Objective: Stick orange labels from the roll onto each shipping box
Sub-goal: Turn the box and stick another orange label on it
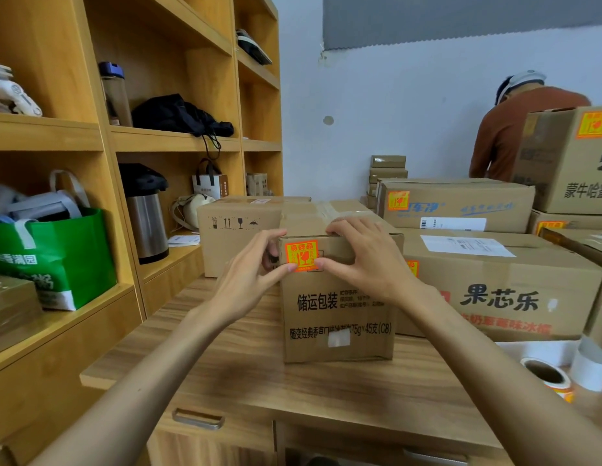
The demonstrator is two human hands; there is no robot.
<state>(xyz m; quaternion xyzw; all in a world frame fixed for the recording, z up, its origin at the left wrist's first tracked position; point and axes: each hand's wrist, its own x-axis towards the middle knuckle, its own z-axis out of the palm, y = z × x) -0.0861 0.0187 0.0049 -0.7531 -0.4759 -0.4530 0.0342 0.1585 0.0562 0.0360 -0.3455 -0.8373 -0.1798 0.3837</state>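
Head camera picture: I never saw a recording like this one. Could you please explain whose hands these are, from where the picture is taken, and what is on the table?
There is no machine here. A person wears a camera on the head, so you look down along their own arms. The left hand and the right hand press an orange label flat on the upper front of a cardboard box, which stands on a wooden table. Nothing is lifted; the hands only touch the box. The label roll lies at the right on the table. More boxes behind already carry orange labels. Another person works at the back, and shelves stand at the left.
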